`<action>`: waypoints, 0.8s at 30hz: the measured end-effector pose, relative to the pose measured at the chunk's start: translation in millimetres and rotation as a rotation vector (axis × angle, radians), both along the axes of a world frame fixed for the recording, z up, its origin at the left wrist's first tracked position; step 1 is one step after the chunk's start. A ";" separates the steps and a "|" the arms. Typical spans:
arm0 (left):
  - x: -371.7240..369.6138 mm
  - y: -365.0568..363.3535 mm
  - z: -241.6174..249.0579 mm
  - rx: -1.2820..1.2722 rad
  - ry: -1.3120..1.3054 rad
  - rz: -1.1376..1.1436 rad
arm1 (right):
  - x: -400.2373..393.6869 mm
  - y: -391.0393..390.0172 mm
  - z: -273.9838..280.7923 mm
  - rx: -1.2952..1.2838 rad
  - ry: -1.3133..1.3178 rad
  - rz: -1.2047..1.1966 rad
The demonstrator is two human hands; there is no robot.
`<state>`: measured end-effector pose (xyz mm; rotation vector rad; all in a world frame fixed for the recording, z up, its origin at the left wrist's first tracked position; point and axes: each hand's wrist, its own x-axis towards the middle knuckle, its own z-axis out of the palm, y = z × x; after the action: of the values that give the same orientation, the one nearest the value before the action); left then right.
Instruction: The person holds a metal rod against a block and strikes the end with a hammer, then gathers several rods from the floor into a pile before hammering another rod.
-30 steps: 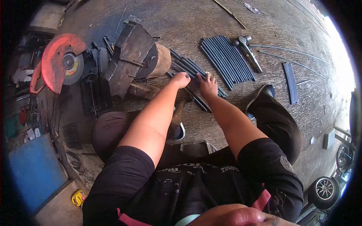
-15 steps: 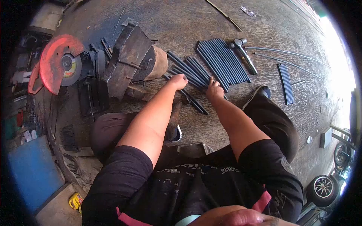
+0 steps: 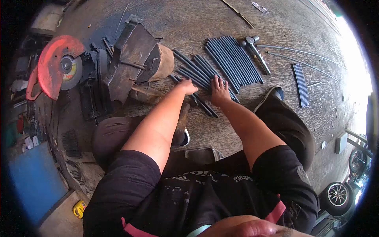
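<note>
Right hand (image 3: 220,93) flat, fingers extended and slightly apart, resting on the near part of a loose fan of dark rods (image 3: 195,76) on the worn floor (image 3: 241,132); left hand (image 3: 186,87) half-curled over the fan's left side, cannot tell whether it pinches a rod. Fan lies between a round wooden block (image 3: 165,63) on the left and a tidy side-by-side row of similar rods (image 3: 233,61) on the right, with a hammer (image 3: 257,56) just beside that row's far side.
</note>
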<state>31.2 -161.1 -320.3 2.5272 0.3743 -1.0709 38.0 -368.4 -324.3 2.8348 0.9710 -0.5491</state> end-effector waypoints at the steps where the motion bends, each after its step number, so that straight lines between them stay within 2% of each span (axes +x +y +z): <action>1: 0.1 -0.1 2.1 -0.003 0.000 -0.001 | 6.6 8.3 24.2 -0.033 0.138 -0.080; 2: 2.2 0.2 8.2 -0.001 -0.019 0.089 | 11.1 17.8 30.1 -0.036 0.135 -0.081; 3: 2.7 -1.3 10.5 -0.003 -0.036 0.177 | 15.4 24.1 33.0 -0.039 0.165 -0.199; 4: 2.3 3.4 -2.0 -0.037 -0.068 0.317 | 18.9 28.5 35.2 -0.038 0.196 -0.317; 5: 6.7 10.7 -13.1 -0.097 -0.002 0.327 | 23.0 32.6 38.6 -0.058 0.234 -0.371; 7: 4.5 14.6 4.4 -0.143 0.064 0.338 | 17.6 27.4 40.7 -0.080 0.223 -0.288; 9: -1.3 11.5 24.5 -0.407 0.185 0.607 | 7.3 21.9 47.4 -0.083 0.238 -0.176; 10: -0.3 10.3 23.4 -0.408 0.177 0.604 | 0.0 21.5 41.8 -0.048 0.214 -0.163; 12: -4.4 4.4 11.9 -0.624 0.156 0.992 | -13.3 23.0 22.2 0.111 0.191 -0.213; 14: -1.1 11.5 -23.7 -0.798 0.167 1.089 | -20.9 21.9 8.5 0.156 0.150 -0.225; 17: 0.6 4.1 -3.3 -0.828 0.150 1.130 | -14.8 15.2 19.3 0.165 0.153 -0.126; 18: -0.6 0.8 7.3 -0.763 0.102 1.214 | -12.6 14.4 25.6 0.167 0.148 -0.128; 20: 1.2 1.8 16.8 -0.696 0.050 1.300 | -9.1 15.6 35.6 0.145 0.032 -0.436; 21: -1.1 5.8 14.4 -0.731 0.056 1.302 | -9.0 15.5 6.4 0.130 -0.065 -0.541; 24: -5.9 10.1 8.0 -0.763 0.077 1.309 | -8.8 10.7 1.1 0.091 -0.032 -0.491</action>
<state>25.3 -150.9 -312.3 1.1176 1.1375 -0.5493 29.2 -357.7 -323.2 3.1576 0.2892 -0.5044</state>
